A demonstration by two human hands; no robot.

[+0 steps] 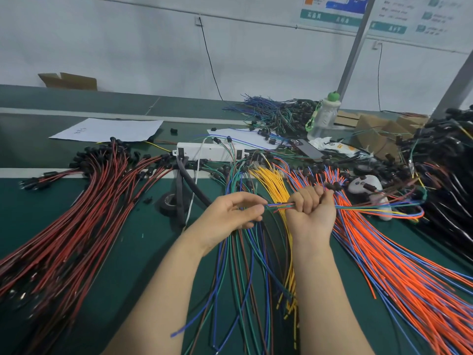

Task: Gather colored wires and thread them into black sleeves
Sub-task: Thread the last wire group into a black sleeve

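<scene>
A thin bundle of mixed colored wires (277, 206) runs level between my two hands above the green table. My right hand (312, 210) grips the bundle in a fist, and its free length trails off to the right (378, 208). My left hand (231, 213) pinches the bundle's left end between thumb and fingertips. Below the hands lie loose blue and green wires (230, 272), yellow wires (272, 184) and orange wires (399, 267). A black sleeve (190, 185) lies just left of my left hand.
A wide fan of red and black wires (76, 226) covers the left of the table. A roll of black tape (169, 202), a white power strip (210, 151), a bottle (323, 116) and a black heap of harnesses (445, 160) lie around.
</scene>
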